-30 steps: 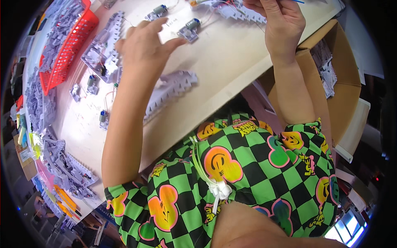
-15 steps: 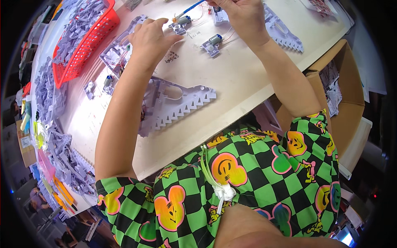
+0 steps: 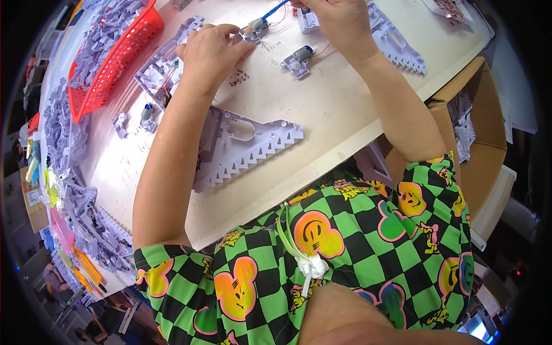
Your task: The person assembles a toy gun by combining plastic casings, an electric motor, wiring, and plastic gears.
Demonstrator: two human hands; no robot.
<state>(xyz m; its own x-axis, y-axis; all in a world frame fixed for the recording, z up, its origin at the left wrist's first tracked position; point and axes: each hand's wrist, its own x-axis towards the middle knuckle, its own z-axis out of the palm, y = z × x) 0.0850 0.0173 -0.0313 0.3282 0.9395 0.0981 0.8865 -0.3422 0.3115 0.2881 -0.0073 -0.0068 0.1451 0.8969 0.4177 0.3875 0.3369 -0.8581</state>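
My left hand (image 3: 210, 53) is at the far middle of the table, thumb and fingers closed around the left edge of a small pale plastic bracket with a cylindrical motor (image 3: 253, 30). At the top edge, my right hand (image 3: 345, 27) grips a thin blue stick-shaped tool (image 3: 275, 10), whose lower end reaches down to that motor; its upper part is partly hidden by the fingers and the frame edge. A second motor on a bracket (image 3: 298, 60) lies below the right hand, with thin wires. Small dark bits (image 3: 238, 77) lie scattered beside my left wrist.
A toothed pale plastic shell (image 3: 256, 138) lies near the front edge; another (image 3: 397, 43) is at right. A red basket (image 3: 112, 86) of plastic parts stands left, with parts heaped beside it. A cardboard box (image 3: 486, 109) is at the table's right. A loose motor (image 3: 148, 115) lies left of my forearm.
My left fingers have closed in on the bracket, which has shifted slightly up and right. The blue tool's lower end has moved up and right to the motor's end.
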